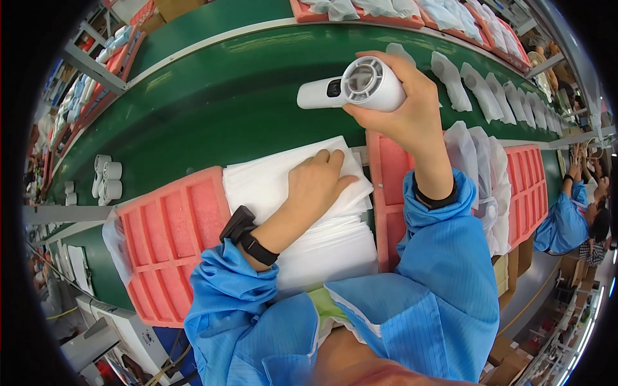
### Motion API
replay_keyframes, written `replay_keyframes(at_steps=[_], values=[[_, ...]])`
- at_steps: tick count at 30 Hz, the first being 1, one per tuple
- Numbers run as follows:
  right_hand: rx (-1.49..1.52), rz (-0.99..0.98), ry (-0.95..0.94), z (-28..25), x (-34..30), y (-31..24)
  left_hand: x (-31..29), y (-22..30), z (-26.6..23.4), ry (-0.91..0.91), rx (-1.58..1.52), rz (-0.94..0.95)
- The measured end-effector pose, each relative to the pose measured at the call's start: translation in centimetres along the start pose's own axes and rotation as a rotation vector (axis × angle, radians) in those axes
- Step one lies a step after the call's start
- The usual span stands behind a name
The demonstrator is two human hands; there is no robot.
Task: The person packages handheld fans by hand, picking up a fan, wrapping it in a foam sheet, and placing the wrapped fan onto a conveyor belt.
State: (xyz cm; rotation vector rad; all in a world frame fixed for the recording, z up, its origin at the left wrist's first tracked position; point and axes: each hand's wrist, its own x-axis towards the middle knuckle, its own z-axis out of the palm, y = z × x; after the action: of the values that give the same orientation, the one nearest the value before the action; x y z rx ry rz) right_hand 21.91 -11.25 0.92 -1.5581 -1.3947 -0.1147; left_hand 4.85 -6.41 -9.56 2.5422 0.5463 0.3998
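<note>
Green worktop (212, 90) stretched past the far edge of the stack of white sheets (328, 251), which served as the near centre of the workplace. Beyond that stack and slightly to its right, a white handheld device (384, 89) was held up above the green surface, its round grille turned toward the viewer and its handle pointing left. The right hand (412, 109) was clamped around its cylindrical body, thumb below and fingers above. On the stack itself lay the left hand (318, 183), its fingers bent against the top sheet; whether they pinched it, I cannot tell. Just left of the stack sat a pink compartmented tray (168, 235), and just right of it another pink tray (385, 215) with white wrapped items (477, 167) alongside. Farther left of the stack stood several white devices (111, 180); beyond it to the right ran a row of bagged items (479, 90). Well to its right, a co-worker in blue (561, 222) was visible.
</note>
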Motion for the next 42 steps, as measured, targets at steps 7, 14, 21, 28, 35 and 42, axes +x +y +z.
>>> replay_keyframes(at_steps=[7,14,21,28,35,42], values=[[0.235,0.232,-0.244,-5.5,0.8,0.9,0.4,-2.0,-0.7,0.099,-0.120,0.017],[0.341,0.175,-0.371,-8.2,0.8,1.6,1.1,-2.0,-6.3,0.108,-0.827,-0.145],[0.397,0.005,-0.389,-1.1,0.1,0.2,0.5,-0.6,-9.7,0.368,-1.016,-0.232],[0.182,-0.255,-0.252,3.0,-1.4,-2.2,0.2,0.0,-9.8,0.516,-1.456,-0.211],[0.053,-0.233,-0.217,3.0,-1.9,-2.1,-0.4,1.8,-8.0,0.568,-0.346,0.277],[0.126,0.050,-0.160,3.7,-1.9,-0.6,0.2,2.1,-7.2,0.575,-0.174,0.197]])
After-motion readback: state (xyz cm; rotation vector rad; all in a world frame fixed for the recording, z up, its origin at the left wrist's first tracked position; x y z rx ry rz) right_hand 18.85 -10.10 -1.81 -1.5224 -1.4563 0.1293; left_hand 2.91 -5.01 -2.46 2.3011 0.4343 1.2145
